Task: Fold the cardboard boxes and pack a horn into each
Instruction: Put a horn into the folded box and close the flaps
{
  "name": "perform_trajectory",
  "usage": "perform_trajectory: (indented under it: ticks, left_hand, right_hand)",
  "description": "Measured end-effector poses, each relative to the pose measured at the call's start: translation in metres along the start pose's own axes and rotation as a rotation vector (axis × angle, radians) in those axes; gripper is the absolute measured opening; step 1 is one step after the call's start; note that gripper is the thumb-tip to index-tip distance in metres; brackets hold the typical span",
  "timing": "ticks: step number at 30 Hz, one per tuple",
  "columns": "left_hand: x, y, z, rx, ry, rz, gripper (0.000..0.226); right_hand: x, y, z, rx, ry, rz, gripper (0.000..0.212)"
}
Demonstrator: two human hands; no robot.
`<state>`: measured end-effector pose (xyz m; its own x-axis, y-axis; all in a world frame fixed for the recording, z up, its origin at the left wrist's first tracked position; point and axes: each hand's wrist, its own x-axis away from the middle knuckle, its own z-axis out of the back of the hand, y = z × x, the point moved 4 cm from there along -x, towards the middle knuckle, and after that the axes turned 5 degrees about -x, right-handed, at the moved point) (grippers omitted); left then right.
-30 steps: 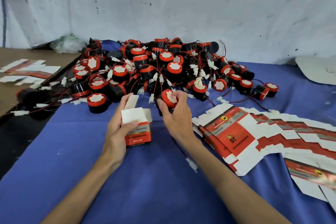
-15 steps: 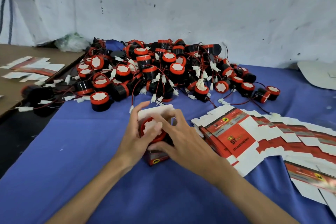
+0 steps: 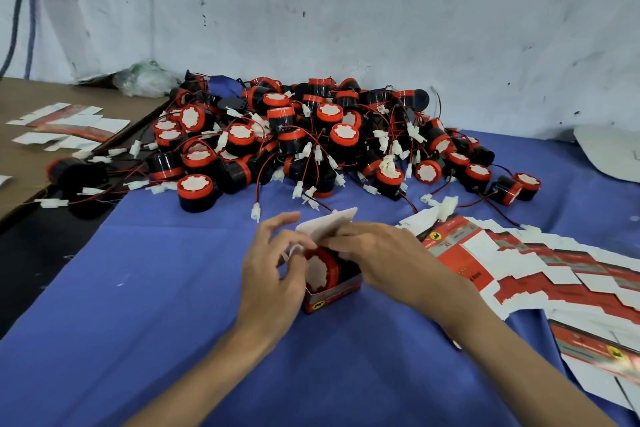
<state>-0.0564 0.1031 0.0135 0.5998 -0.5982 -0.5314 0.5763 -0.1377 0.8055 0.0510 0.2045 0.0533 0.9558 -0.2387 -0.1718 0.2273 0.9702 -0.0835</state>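
Observation:
A small red and white cardboard box (image 3: 331, 298) stands on the blue cloth in the middle, its top open. A black horn with a red rim and white face (image 3: 320, 272) sits tilted inside it. My left hand (image 3: 272, 274) grips the box's left side, with a thumb at a small white side flap. My right hand (image 3: 375, 258) pinches the white lid flap (image 3: 327, 224) from the right. Beyond them lies a big pile of horns (image 3: 311, 142) with red wires and white plugs. Flat unfolded boxes (image 3: 519, 263) fan out at the right.
The blue cloth (image 3: 156, 305) covers the table up to a grey wall. A brown board (image 3: 20, 156) at the left carries more flat boxes (image 3: 65, 125). A plastic bag (image 3: 142, 80) lies in the back corner, and a white sheet (image 3: 609, 156) at far right.
My right hand brought a horn from the pile and put it into the box held by my left hand. Both hands have moved to the box's flaps.

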Motion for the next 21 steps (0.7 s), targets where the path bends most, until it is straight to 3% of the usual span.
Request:
perform_trajectory:
  ticks: [8, 14, 19, 21]
  left_hand:
    - [0.006, -0.005, -0.014, -0.009, -0.215, 0.126, 0.041]
    - [0.006, -0.004, -0.017, 0.003, -0.175, 0.133, 0.039]
    - [0.005, -0.008, -0.020, 0.090, -0.192, 0.243, 0.051]
    - [0.005, -0.009, -0.022, 0.101, -0.211, 0.289, 0.056]
  right_hand:
    - [0.004, 0.020, 0.000, -0.016, -0.044, -0.076, 0.052]
    - [0.001, 0.005, -0.011, 0.077, -0.077, -0.074, 0.044]
    - [0.011, -0.004, 0.004, 0.112, 0.065, -0.103, 0.038]
    - [0.018, -0.004, 0.017, 0.180, 0.080, -0.196, 0.032]
